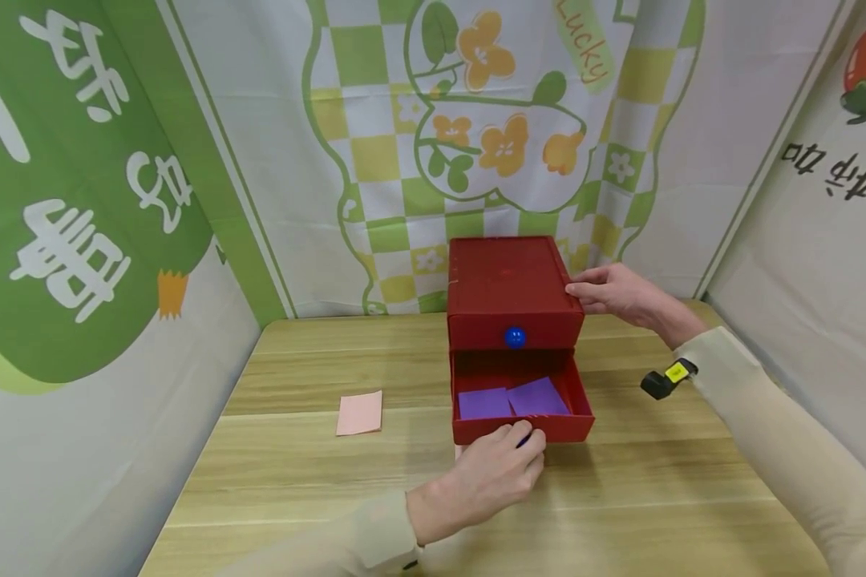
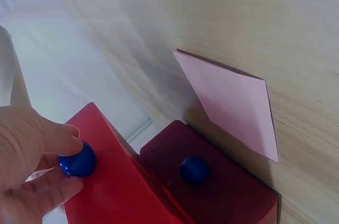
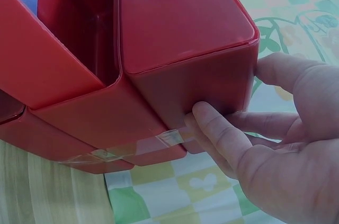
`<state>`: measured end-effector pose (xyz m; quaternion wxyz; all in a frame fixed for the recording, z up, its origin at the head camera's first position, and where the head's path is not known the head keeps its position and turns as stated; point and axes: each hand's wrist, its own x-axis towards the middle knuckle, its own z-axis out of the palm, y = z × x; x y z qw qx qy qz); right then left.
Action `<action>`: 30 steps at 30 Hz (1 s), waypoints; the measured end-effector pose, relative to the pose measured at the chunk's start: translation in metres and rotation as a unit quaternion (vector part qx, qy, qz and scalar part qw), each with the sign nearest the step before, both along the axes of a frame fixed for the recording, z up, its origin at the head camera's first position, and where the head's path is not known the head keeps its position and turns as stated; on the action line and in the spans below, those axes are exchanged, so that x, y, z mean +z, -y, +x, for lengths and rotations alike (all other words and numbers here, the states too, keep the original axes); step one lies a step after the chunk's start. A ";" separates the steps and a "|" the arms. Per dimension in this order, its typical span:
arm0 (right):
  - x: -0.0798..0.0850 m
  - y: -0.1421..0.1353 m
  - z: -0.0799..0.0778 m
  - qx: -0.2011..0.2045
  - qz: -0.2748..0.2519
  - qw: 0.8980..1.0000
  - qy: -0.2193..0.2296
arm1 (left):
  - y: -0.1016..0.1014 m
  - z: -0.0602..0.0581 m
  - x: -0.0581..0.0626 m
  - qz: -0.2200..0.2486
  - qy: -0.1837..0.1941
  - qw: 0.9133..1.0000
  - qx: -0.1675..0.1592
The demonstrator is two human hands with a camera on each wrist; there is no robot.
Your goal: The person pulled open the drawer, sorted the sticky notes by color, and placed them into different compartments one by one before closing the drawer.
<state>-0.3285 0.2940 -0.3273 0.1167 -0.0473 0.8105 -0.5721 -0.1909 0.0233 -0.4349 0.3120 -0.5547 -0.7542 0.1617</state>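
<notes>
A red drawer cabinet (image 1: 507, 276) stands on the table with one drawer (image 1: 580, 401) pulled out below the top one. Two purple paper sheets (image 1: 484, 404) lie inside it. My left hand (image 1: 492, 473) pinches that drawer's round blue knob (image 2: 79, 161) between thumb and fingers. At the cabinet's upper right side, my right hand (image 1: 621, 295) holds its edge, thumb at the top and fingers along the side wall, as the right wrist view shows. Another blue knob (image 1: 515, 337) sits on the closed top drawer. A third knob (image 2: 194, 170) shows on the closed drawer underneath.
A pink paper sheet (image 1: 359, 413) lies on the wooden table (image 1: 289, 473), left of the cabinet. A pink sliver (image 1: 459, 451) peeks out below the open drawer's left corner. Printed curtains (image 1: 375, 152) hang behind and on both sides. Clear tape (image 3: 106, 152) runs along the cabinet's side.
</notes>
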 end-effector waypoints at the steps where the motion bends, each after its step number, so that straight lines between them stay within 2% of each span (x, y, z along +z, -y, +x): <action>1: 0.000 0.000 0.000 -0.002 0.000 1.000 0.002 | 0.000 0.000 0.000 0.001 -0.001 1.000 -0.002; 12: 0.003 0.001 0.002 -0.006 -0.008 1.000 0.007 | -0.003 -0.008 0.002 -0.007 -0.010 1.000 0.009; 18: 0.003 0.001 0.003 -0.002 -0.001 1.000 0.009 | -0.002 -0.011 0.004 -0.017 0.002 1.000 0.017; 23: 0.003 -0.002 0.003 -0.004 -0.010 1.000 0.009 | -0.004 -0.013 0.007 -0.007 0.017 1.000 0.010; 30: 0.004 -0.001 0.004 0.004 0.009 1.000 0.004 | -0.005 -0.016 0.010 0.001 0.034 0.999 0.001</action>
